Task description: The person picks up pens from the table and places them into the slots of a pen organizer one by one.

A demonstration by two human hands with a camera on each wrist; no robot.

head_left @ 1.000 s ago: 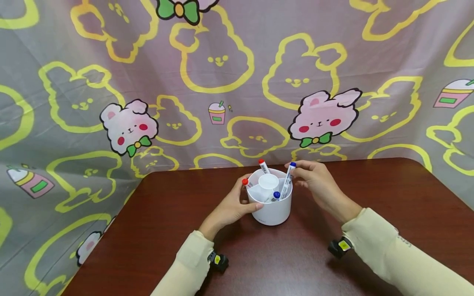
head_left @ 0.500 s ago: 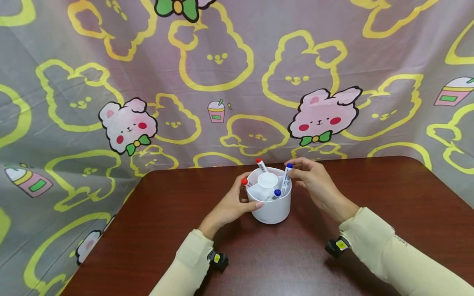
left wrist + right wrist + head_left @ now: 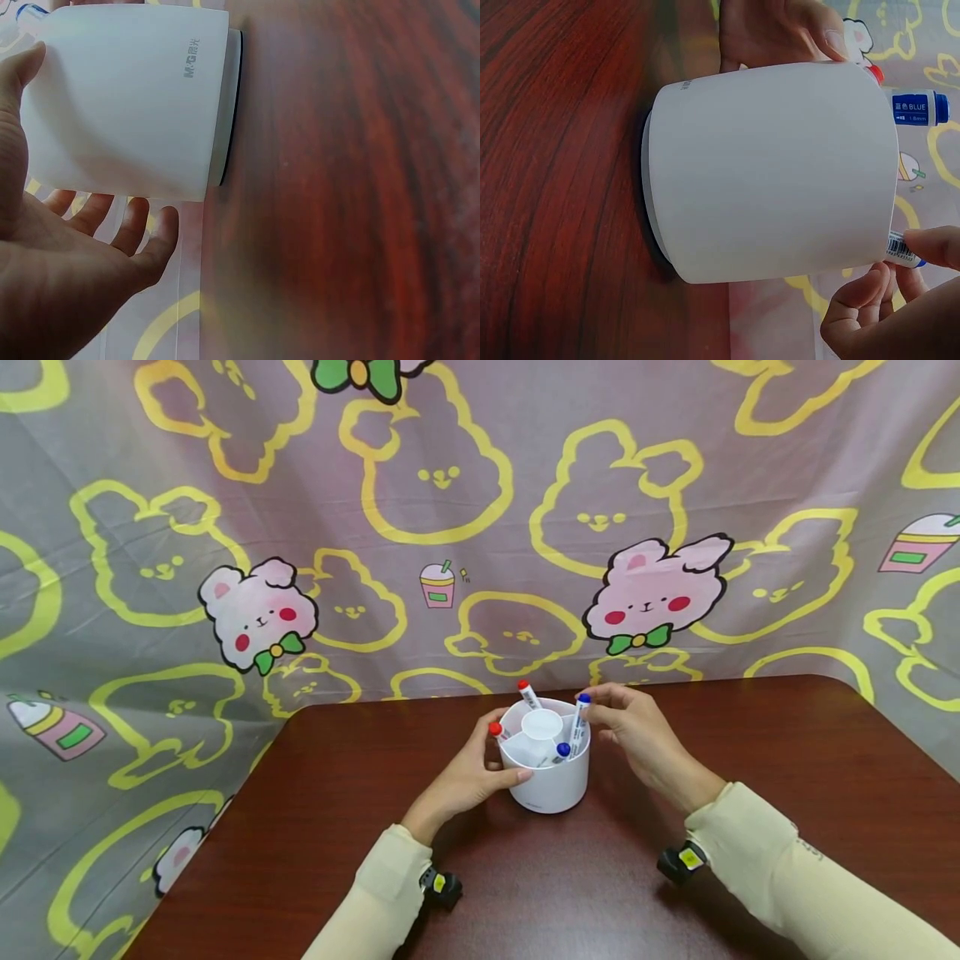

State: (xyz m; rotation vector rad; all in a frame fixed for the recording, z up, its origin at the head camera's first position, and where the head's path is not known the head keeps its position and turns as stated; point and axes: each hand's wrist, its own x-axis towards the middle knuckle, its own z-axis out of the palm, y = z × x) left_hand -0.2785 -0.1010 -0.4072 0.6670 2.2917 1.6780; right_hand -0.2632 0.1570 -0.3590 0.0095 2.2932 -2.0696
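Note:
A round white pen holder [image 3: 551,789] with inner compartments stands upright on the table. My left hand [image 3: 471,778] grips its left side, thumb at the front rim and fingers curving behind. At the right rim, my right hand [image 3: 639,731] pinches the upper part of a blue-capped whiteboard marker [image 3: 578,728], whose lower end is inside a right-hand compartment. In the right wrist view, thumb and fingertips close round this marker's barcode [image 3: 900,246]. A second blue marker [image 3: 915,109] leans at the front rim. Two red-capped markers stand in the holder, one at the left [image 3: 496,728], one at the back [image 3: 527,693].
The dark reddish-brown wooden table [image 3: 360,752] reaches back to a hanging cloth [image 3: 480,560] printed with yellow outlines and pink rabbits. Each wrist wears a small black camera, one on the left [image 3: 442,887] and one on the right [image 3: 681,862].
The right hand has shifted slightly left with the blue marker, which now stands a little lower and more upright in its compartment. The left hand keeps its hold on the pen holder.

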